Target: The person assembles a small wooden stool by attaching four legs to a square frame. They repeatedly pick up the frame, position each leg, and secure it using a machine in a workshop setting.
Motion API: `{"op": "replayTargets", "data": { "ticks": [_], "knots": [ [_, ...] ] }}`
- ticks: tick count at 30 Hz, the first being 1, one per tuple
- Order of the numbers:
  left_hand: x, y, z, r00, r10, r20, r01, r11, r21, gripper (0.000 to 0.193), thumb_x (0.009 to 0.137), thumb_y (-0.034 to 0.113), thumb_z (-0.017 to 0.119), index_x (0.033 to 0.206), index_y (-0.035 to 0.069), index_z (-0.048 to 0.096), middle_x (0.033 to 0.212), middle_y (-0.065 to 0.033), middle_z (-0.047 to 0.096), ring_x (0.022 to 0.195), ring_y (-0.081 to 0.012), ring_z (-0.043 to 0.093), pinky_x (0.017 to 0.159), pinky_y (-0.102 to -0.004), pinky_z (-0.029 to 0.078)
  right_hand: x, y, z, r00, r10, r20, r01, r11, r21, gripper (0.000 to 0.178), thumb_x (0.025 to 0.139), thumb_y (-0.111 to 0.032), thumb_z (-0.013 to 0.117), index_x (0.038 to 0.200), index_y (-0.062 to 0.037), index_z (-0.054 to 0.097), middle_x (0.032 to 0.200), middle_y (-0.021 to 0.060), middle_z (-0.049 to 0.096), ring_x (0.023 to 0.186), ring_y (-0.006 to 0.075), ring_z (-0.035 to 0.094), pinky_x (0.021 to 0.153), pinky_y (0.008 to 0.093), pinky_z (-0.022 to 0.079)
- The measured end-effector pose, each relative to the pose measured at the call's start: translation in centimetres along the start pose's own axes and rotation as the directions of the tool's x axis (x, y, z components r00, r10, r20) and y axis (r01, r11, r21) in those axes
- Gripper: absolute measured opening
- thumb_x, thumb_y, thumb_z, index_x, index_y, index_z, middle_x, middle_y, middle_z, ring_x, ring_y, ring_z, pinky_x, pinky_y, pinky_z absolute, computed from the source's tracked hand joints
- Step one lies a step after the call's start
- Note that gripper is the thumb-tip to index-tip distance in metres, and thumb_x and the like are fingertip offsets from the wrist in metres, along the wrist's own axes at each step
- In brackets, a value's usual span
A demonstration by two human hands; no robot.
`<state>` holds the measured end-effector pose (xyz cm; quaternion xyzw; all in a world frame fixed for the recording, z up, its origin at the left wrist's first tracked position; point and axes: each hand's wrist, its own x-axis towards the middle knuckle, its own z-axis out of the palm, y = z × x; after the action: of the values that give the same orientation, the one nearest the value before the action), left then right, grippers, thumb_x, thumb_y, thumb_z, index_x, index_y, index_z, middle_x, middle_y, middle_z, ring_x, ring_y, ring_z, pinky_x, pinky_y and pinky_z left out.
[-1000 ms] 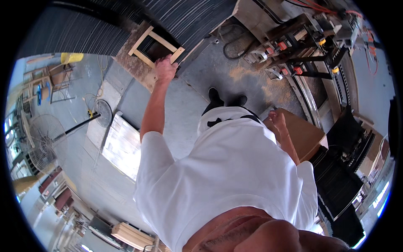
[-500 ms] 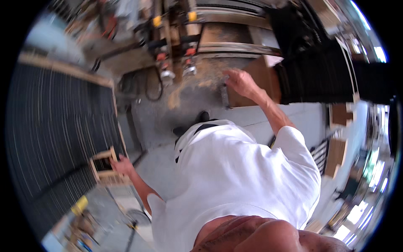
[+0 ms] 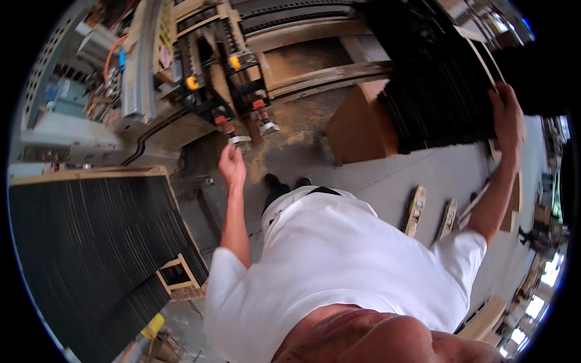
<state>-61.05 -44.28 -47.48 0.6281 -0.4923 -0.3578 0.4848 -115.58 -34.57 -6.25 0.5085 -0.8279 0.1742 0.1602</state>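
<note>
My left hand point(image 3: 232, 166) is closed, its fingertips pressed together just below the metal end of a clamp-like fixture point(image 3: 221, 121) with orange-red and black parts. Whether anything small is between those fingers cannot be made out. Out to the right, my right hand point(image 3: 508, 118) has its fingers curled at the end of a pale wooden frame point(image 3: 482, 53), which lies along the edge of a stack of black strips point(image 3: 442, 106). A brown cardboard box point(image 3: 357, 127) stands beside that stack. The fingers' far side is hidden.
Another large stack of black strips point(image 3: 78, 236) fills the left, with a small wooden frame point(image 3: 180, 275) at its corner. A second clamp-like fixture point(image 3: 257, 100) stands ahead. Pale boards point(image 3: 416, 209) lie on the grey floor to my right. Sawdust is scattered ahead of my feet.
My left hand has left the small wooden frame and moved forward to the clamp-like fixture. My right hand has swung right, from near the cardboard box to the pale frame. The view has turned.
</note>
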Motion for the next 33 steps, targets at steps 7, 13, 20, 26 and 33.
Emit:
{"op": "replayTargets", "data": {
  "ticks": [7, 13, 20, 26, 33],
  "knots": [
    [22.0, 8.6, 6.3, 0.986, 0.154, -0.067, -0.162, 0.977, -0.135, 0.03, 0.09, 0.022, 0.064, 0.108, -0.002, 0.064, 0.099, -0.0105, 0.068, 0.093, -0.0172, 0.063, 0.081, -0.0302, 0.05, 0.3, -0.9, 0.0, 0.994, 0.058, -0.091, -0.05, 0.994, 0.093, 0.028, 0.093, -0.018, 0.06, 0.118, -0.0072, 0.063, 0.11, 0.0083, 0.067, 0.102, 0.017, 0.063, 0.089, 0.0296, 0.048],
    [40.0, 9.9, 11.4, 0.948, -0.284, 0.141, 0.313, 0.768, -0.559, 0.053, 0.092, 0.034, 0.062, 0.126, -0.005, 0.049, 0.115, -0.0163, 0.057, 0.092, -0.0239, 0.062, 0.079, -0.035, 0.056, -0.8, -11.9, 0.3, 0.969, -0.124, -0.215, 0.184, 0.939, 0.291, 0.029, 0.085, 0.003, 0.065, 0.112, -0.0067, 0.066, 0.108, 0.0101, 0.067, 0.104, 0.0191, 0.063, 0.089, 0.0292, 0.05],
    [51.2, 8.0, 12.8, 0.896, -0.403, 0.187, 0.386, 0.498, -0.776, 0.037, 0.09, 0.031, 0.065, 0.105, -0.001, 0.053, 0.083, -0.0121, 0.064, 0.063, -0.022, 0.064, 0.056, -0.0351, 0.059, 2.7, -25.4, 9.5, 0.906, -0.422, -0.037, 0.399, 0.822, 0.406, 0.021, 0.074, 0.005, 0.07, 0.094, -0.0037, 0.067, 0.1, 0.0098, 0.068, 0.096, 0.0271, 0.063, 0.083, 0.0357, 0.05],
    [46.9, 6.9, 12.3, 0.899, -0.385, 0.211, 0.361, 0.377, -0.853, 0.015, 0.091, 0.016, 0.062, 0.097, 0.003, 0.055, 0.077, -0.0121, 0.065, 0.061, -0.0215, 0.065, 0.051, -0.0345, 0.057, 8.0, -32.7, 23.2, 0.765, -0.642, -0.05, 0.577, 0.649, 0.496, 0.015, 0.076, -0.009, 0.07, 0.091, -0.0089, 0.068, 0.097, 0.0034, 0.069, 0.09, 0.0243, 0.062, 0.079, 0.0362, 0.05],
    [25.9, 8.3, 7.1, 0.887, -0.331, 0.322, 0.457, 0.524, -0.719, 0.02, 0.094, 0.021, 0.057, 0.105, 0.003, 0.058, 0.091, -0.0081, 0.066, 0.076, -0.0185, 0.067, 0.065, -0.0322, 0.058, 12.4, -45.7, 39.5, 0.541, -0.816, -0.204, 0.727, 0.332, 0.601, 0.017, 0.078, -0.014, 0.065, 0.094, -0.0103, 0.068, 0.091, 0.006, 0.069, 0.086, 0.027, 0.06, 0.078, 0.0381, 0.048]
  ]
}}
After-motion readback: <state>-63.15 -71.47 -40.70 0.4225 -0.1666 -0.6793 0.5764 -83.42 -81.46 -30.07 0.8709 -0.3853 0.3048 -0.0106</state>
